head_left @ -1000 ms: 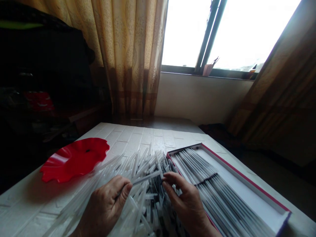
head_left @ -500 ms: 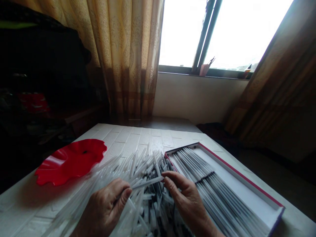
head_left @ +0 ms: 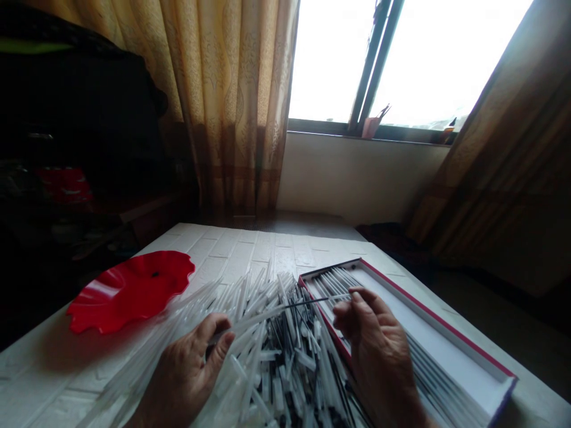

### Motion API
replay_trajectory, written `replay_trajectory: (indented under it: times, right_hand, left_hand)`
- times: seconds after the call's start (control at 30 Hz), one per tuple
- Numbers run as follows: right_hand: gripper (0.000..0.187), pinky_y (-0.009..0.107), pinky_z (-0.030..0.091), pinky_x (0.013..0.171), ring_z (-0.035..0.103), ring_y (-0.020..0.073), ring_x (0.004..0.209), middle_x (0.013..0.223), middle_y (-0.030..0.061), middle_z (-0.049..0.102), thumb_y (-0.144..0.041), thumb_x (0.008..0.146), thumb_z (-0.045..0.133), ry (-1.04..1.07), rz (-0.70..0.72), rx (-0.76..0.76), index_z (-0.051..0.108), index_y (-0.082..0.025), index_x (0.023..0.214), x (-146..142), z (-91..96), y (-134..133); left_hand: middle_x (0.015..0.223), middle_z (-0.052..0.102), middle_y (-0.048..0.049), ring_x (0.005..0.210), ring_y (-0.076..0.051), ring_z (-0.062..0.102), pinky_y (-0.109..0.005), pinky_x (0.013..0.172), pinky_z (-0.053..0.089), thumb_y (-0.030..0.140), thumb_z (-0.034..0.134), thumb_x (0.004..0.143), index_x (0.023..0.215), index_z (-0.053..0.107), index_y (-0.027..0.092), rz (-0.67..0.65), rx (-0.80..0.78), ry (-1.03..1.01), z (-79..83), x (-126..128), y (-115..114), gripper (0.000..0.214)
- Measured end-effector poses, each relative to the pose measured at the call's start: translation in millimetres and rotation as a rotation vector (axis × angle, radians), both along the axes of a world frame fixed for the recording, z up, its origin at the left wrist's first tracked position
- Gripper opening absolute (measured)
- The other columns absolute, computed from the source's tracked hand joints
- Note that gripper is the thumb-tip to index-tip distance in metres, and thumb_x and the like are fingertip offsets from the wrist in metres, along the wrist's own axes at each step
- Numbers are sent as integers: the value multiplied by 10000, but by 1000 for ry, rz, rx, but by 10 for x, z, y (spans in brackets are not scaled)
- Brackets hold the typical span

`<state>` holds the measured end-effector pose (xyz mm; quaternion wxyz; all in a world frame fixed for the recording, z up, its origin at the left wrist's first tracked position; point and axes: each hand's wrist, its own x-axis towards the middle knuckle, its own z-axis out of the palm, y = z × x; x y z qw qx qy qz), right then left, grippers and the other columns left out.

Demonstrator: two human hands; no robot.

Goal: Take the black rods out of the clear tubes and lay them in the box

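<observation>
My left hand (head_left: 187, 368) is closed around one end of a clear plastic tube (head_left: 259, 318), which slants up to the right. From its far end sticks a thin dark rod (head_left: 307, 302) with a pale tip, pinched between the thumb and fingers of my right hand (head_left: 379, 345). Beneath my hands lies a loose heap of similar clear tubes (head_left: 241, 351), mixed with dark thin pieces (head_left: 285, 380). My right hand is over a shallow red-edged box (head_left: 439, 318), partly hiding the rows of slender grey rods (head_left: 439, 371) inside.
A red wavy-edged plate (head_left: 129, 291) sits on the left of the white brick-patterned table (head_left: 223, 246). Beyond the table are a curtain (head_left: 232, 107) and a window with a pink cup (head_left: 370, 126) on the sill. Dark furniture (head_left: 107, 202) stands at left.
My right hand has moved right and slightly up, away from my left. A length of dark rod now shows out of the tube's end. My left hand has barely moved.
</observation>
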<state>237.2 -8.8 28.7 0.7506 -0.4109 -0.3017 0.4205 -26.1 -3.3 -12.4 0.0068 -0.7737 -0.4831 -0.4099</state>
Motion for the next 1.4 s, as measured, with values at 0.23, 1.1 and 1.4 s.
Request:
replay_trajectory:
  times: [0.23,1.1,1.4]
  right_hand:
    - [215,218,510,543,669,133,582,683,2,767,-383,812,749,-231,-147,139,652,-207,888,32,101,-61]
    - [175,311,320,549,577,156,516,596,-1,664,-50,717,557,-1875,189,496,581,-209,646,-168,-147,-148]
    - [215,309,403,621,662,211,649,701,43,717,-96,841,510,-1727,286,379,697,-201,826,-155,-91,-143]
  left_hand:
    - [966,787,27,792,-158,777,-193,671,582,466,375,1037,1193,582,306,23,-11,31,-27,-40,37,305]
    - [1053,786,-25,903,-181,767,-191,586,591,457,372,1045,1230,571,322,-232,-324,-382,100,18,-50,303]
    - [840,800,-30,686,-142,780,-166,611,590,345,397,1069,1145,601,211,-192,201,138,152,69,-47,255]
